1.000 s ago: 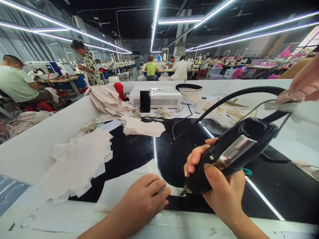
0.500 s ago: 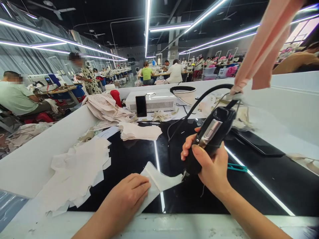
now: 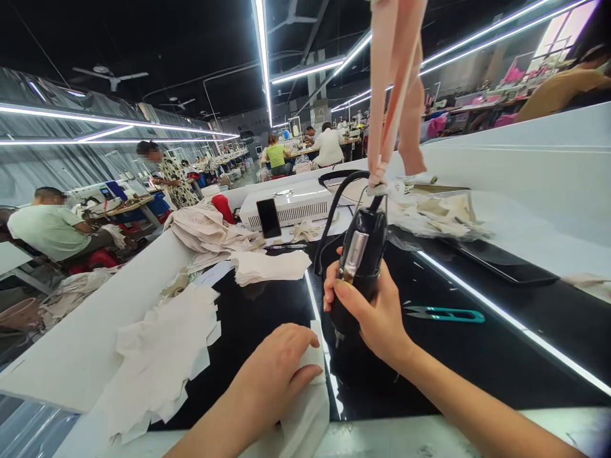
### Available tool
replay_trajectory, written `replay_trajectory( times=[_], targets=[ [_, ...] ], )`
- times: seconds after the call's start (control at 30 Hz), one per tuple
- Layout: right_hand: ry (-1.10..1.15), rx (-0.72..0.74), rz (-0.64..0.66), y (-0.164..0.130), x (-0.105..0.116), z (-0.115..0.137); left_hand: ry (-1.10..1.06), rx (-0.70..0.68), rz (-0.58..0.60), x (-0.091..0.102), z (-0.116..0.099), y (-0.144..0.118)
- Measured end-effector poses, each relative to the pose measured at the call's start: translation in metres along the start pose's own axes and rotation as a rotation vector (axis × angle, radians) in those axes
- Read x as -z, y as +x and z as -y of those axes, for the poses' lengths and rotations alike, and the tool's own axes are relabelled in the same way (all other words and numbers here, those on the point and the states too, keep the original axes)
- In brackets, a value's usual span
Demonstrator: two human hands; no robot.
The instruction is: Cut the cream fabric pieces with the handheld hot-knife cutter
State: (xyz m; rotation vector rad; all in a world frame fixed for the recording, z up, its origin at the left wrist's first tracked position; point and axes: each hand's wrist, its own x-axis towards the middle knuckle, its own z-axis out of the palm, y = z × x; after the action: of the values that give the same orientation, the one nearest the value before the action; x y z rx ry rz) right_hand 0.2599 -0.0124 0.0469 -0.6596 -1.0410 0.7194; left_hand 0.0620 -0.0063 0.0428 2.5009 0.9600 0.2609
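My right hand (image 3: 377,312) is wrapped round a black corded handheld power tool (image 3: 360,254) with a silver switch plate and a small metal tip pointing down. Pink cloth strips (image 3: 394,89) are tied to the tool's top and run upward. To its left, my left hand (image 3: 272,375) is curled over a pale fabric piece (image 3: 308,413), thumb on top, at the table's near edge. Fabric and tool tip are apart. Teal-handled thread snips (image 3: 451,314) lie to the right on the glossy black tabletop (image 3: 258,312).
Pale cut fabric pieces (image 3: 157,362) lie at left, with a smaller stack (image 3: 272,266) farther back. A phone (image 3: 268,217) leans on a white vented box (image 3: 296,207). A black flat panel (image 3: 501,261) lies at right. White side walls border the table; people sit at sewing machines beyond.
The tool has moved left and turned more upright, its tip now apart from the fabric. My left hand has turned the fabric and drawn it toward the near edge. The view has shifted right.
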Motion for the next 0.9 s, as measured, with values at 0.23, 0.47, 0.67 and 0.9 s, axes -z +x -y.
replay_trajectory(
  times=[0.23, 0.47, 0.67, 0.9],
  targets=[
    [0.013, -0.035, -0.001, 0.004, -0.010, -0.013, -0.057, 0.043, 0.110, -0.008, 0.018, 0.015],
    [0.031, -0.052, 0.005, 0.006, -0.024, -0.012, -0.011, 0.086, 0.129, -0.011, 0.028, 0.007],
    [0.015, -0.077, 0.009, 0.005, -0.030, -0.009, -0.006, 0.091, 0.119, -0.010, 0.029, 0.005],
    [0.012, -0.084, 0.039, 0.002, -0.033, -0.015, 0.022, 0.052, 0.080, -0.011, 0.030, 0.005]
  ],
)
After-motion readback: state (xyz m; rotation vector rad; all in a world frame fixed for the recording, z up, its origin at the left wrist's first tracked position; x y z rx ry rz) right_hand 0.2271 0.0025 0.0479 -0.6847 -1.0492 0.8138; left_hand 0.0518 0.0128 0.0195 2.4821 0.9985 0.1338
